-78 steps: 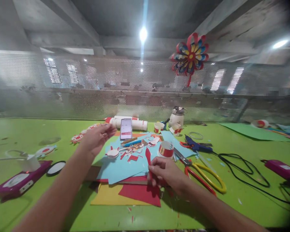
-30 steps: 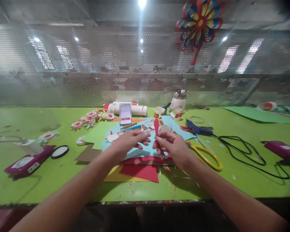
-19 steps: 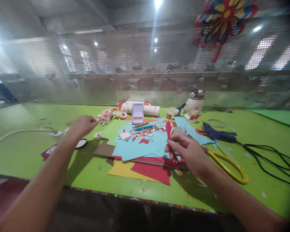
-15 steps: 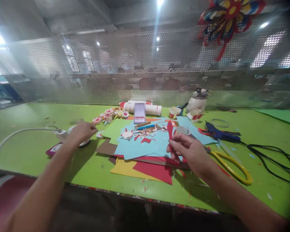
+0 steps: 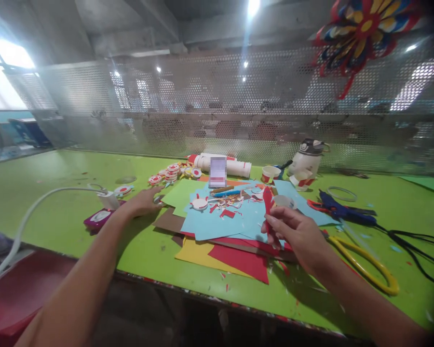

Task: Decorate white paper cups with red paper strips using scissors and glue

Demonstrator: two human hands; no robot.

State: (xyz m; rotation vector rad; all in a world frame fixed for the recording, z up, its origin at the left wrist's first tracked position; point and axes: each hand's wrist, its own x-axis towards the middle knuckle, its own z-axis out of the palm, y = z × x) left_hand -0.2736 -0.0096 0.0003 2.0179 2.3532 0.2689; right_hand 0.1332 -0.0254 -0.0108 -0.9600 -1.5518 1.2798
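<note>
My right hand pinches a thin red paper piece, held upright over the front right of the stacked coloured sheets. My left hand reaches low over the green table, its fingers stretched toward a small round piece at the left edge of the sheets; the fingertips partly cover it. On the light blue paper are a round white piece with red tabs, a blue pen and many paper scraps. A purple device with a white plug lies beside my left forearm.
Yellow-handled scissors and a blue glue gun with a black cable lie at the right. White rolls, paper cups and a bottle stand at the back. Round decorations are piled back left.
My left hand has moved rightward away from the purple device, uncovering a round decoration behind the plug. The view has shifted left. My right hand still holds the red piece.
</note>
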